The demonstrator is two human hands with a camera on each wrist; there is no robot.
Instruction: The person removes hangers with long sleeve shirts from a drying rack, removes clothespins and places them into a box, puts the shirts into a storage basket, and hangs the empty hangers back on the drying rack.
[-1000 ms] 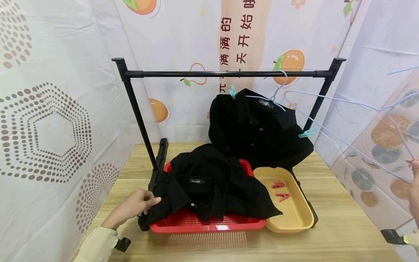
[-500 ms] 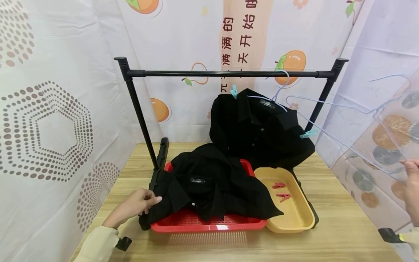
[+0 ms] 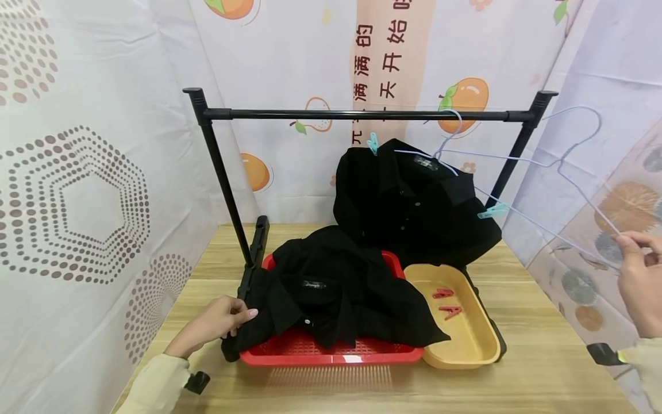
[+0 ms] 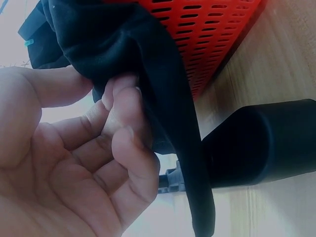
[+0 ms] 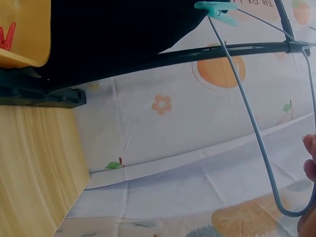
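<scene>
A black button shirt lies heaped in and over a red plastic basket, its collar and label facing up. My left hand pinches the shirt's left edge; in the left wrist view the thumb and fingers meet on the black cloth. At the far right my right hand grips a bare light-blue wire hanger by one end. Its hook points up and left, and its long wires reach across the rack's right post. The right wrist view catches only some fingers at its edge.
A black clothes rack spans the table. From its bar hangs another black shirt on a blue hanger, with turquoise clothespins on its shoulders. A yellow tray beside the basket holds red clothespins.
My right hand has moved left, further into the head view, bringing the hanger with it. The hanger's hook has turned into full view. My left hand keeps its pinch on the shirt.
</scene>
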